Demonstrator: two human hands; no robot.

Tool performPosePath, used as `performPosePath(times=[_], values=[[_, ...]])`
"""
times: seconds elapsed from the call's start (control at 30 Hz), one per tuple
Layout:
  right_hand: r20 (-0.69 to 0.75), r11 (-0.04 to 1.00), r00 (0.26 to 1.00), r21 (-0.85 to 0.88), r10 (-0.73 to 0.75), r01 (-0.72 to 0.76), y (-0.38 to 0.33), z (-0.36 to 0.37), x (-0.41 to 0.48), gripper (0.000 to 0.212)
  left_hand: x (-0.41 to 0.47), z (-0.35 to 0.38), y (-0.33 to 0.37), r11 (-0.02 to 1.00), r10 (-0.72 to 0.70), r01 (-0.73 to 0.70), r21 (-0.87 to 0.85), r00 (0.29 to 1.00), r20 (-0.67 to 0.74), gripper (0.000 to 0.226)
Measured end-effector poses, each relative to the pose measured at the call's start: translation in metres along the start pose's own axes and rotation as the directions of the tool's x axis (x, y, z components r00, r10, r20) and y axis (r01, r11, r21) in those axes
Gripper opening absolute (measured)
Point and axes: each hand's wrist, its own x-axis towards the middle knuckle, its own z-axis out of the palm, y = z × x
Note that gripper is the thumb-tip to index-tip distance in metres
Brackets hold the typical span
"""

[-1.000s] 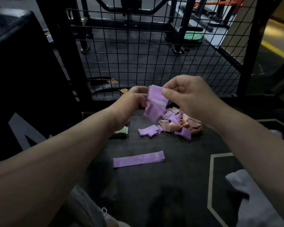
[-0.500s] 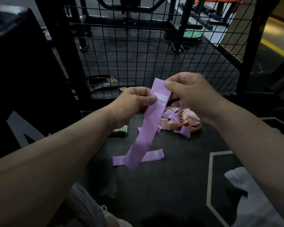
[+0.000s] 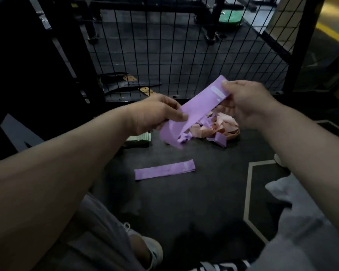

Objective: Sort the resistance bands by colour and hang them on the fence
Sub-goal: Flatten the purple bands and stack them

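Slack is curling the purple band (image 3: 200, 106) your left hand (image 3: 155, 112) and right hand (image 3: 249, 100) are pinching; you're needing it drawn flat, then laid beside the flattened band (image 3: 164, 169).

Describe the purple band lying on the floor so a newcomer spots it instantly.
Start at the black wire fence and come down the dark floor past the tangled pink and purple pile. Nearer the person lies the floor band: purple, flat, straight and alone, unlike the lifted purple band.
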Motion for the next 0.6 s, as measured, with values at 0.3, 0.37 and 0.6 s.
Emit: performPosePath(times=[0.3,0.37,0.6], values=[[-0.123,0.948,0.961,0.237,0.248,-0.215,0.063,-0.030,0.020,0.017,-0.002,-0.006,-0.010,0.946,-0.202,0.179,0.270,0.978,0.060,0.012],[-0.123,0.947,0.962,0.245,0.242,-0.207,0.070,-0.036,0.021,0.023,-0.001,-0.015,-0.010,0.914,-0.241,0.214,0.344,0.970,0.037,0.018],[-0.167,0.970,0.967,0.181,0.191,-0.160,0.076,-0.047,0.021,0.015,0.007,-0.038,-0.025,0.906,-0.297,0.337,0.254,0.937,-0.185,0.028]])
